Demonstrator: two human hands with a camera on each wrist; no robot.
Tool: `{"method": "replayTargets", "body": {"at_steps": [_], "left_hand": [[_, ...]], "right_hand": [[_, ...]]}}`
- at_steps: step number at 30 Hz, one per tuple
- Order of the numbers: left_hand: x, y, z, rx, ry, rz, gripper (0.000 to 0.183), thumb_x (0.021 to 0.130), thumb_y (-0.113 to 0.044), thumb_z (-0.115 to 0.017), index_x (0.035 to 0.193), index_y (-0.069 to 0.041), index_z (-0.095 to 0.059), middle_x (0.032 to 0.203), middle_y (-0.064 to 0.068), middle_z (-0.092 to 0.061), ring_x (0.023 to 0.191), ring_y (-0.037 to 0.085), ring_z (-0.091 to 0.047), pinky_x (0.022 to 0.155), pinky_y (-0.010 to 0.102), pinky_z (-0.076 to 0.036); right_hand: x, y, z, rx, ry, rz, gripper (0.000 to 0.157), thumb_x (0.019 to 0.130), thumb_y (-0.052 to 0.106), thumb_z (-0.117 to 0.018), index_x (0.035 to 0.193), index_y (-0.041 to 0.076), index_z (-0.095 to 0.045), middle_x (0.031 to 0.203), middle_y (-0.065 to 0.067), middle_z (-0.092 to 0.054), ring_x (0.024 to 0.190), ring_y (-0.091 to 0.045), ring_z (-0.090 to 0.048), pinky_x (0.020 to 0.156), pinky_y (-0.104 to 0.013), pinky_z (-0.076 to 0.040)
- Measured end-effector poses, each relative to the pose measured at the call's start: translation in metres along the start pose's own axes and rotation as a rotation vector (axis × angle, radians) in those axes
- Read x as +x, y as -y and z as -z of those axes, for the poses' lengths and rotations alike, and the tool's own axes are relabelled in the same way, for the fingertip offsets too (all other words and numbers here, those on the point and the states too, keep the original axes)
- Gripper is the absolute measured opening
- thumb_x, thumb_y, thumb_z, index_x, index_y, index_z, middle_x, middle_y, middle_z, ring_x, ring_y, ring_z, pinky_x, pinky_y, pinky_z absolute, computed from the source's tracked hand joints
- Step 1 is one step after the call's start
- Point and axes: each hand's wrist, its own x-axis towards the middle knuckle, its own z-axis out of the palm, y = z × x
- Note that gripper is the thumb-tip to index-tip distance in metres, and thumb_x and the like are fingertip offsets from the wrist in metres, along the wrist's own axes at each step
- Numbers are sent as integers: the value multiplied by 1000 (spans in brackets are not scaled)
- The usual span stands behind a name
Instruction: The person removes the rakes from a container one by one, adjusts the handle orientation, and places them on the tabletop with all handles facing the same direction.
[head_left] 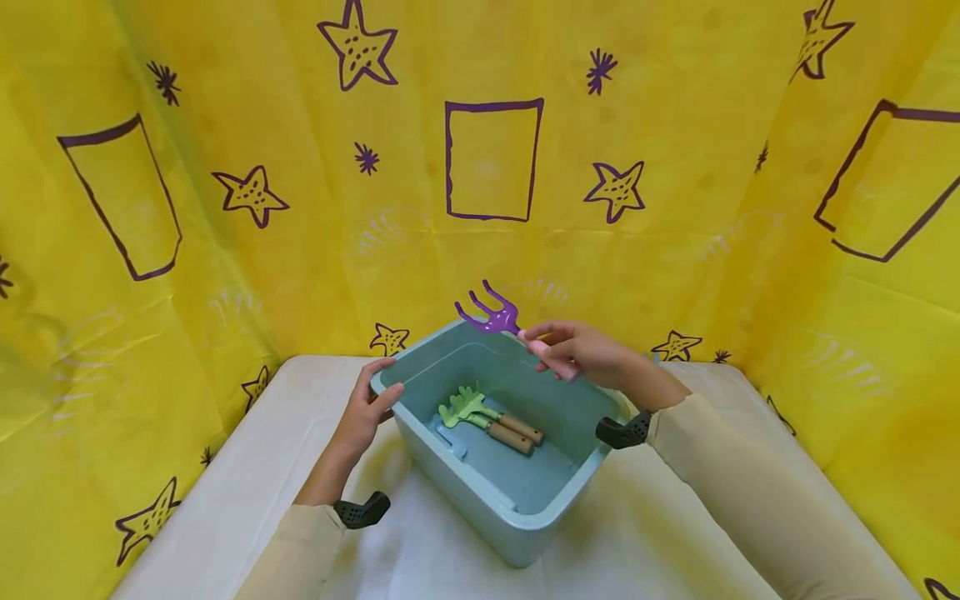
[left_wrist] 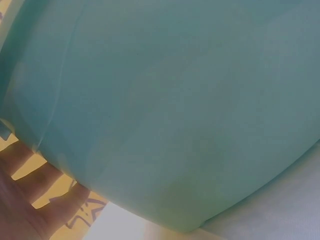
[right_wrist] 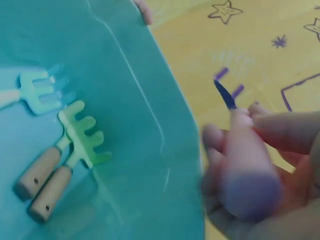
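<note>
My right hand (head_left: 592,354) grips the pink handle of a small garden hand rake (head_left: 501,318), whose purple prongs point up and to the left above the far rim of a blue-green plastic bin (head_left: 465,500). In the right wrist view the butt of that handle faces the camera, blurred. At the bin's left corner, my left hand (head_left: 358,421) holds the rim, with the thumb along its top. Inside the bin lie two green rakes (right_wrist: 82,135) with wooden handles, side by side. Next to them is a light blue rake (right_wrist: 42,92).
The bin stands at an angle on a table with a white cover (head_left: 322,392). Yellow sheeting (head_left: 487,258) with purple drawn stars and boxes encloses the table at the back and both sides. Dark wrist-worn devices (head_left: 624,430) sit at both cuffs.
</note>
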Motion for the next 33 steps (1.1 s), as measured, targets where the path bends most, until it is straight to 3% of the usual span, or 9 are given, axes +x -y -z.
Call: {"method": "replayTargets", "body": {"at_steps": [7, 10, 14, 18, 27, 33], "left_hand": [[11, 26, 4, -22, -9, 5, 54, 100, -23, -52, 148, -16, -28, 151, 20, -26, 130, 45, -36, 101, 61, -35], [15, 35, 5, -21, -18, -2, 53, 100, -27, -53, 147, -20, -30, 151, 17, -27, 131, 43, -37, 101, 61, -36], [16, 38, 5, -14, -23, -30, 53, 100, -28, -54, 146, -20, -31, 150, 16, -30, 129, 43, -40, 100, 62, -37], [17, 38, 5, -15, -19, -49, 53, 100, -29, -54, 145, -19, -31, 148, 18, -32, 127, 44, -41, 99, 62, -37], [18, 40, 5, -17, -20, -55, 52, 100, -29, -55, 145, -18, -31, 147, 19, -33, 126, 44, -42, 98, 62, -38], [17, 38, 5, -17, -24, -51, 53, 99, -29, -55, 145, -18, -31, 146, 19, -34, 126, 43, -43, 98, 62, -38]], "right_hand": [[-17, -4, 11, -61, -315, -36, 34, 96, 6, -44, 126, 2, -58, 118, -22, -60, 73, -25, -64, 54, -25, -48], [-25, -6, 16, -78, -395, -49, 32, 96, 8, -44, 124, 4, -59, 119, -23, -60, 73, -25, -64, 57, -27, -50], [-36, -10, 21, -123, -448, -75, 29, 97, 18, -55, 124, 7, -59, 124, -21, -58, 81, -29, -62, 64, -29, -51], [-48, -15, 27, -189, -484, -109, 38, 94, 31, -64, 125, 10, -58, 125, -18, -58, 89, -30, -59, 68, -28, -50], [-73, -29, 48, -168, -588, -143, 49, 94, 29, -65, 135, 8, -49, 121, -19, -60, 89, -26, -62, 69, -29, -52], [-89, -45, 62, -210, -639, -137, 58, 94, 41, -63, 136, 3, -50, 121, -19, -62, 97, -28, -58, 74, -30, -50]]}}
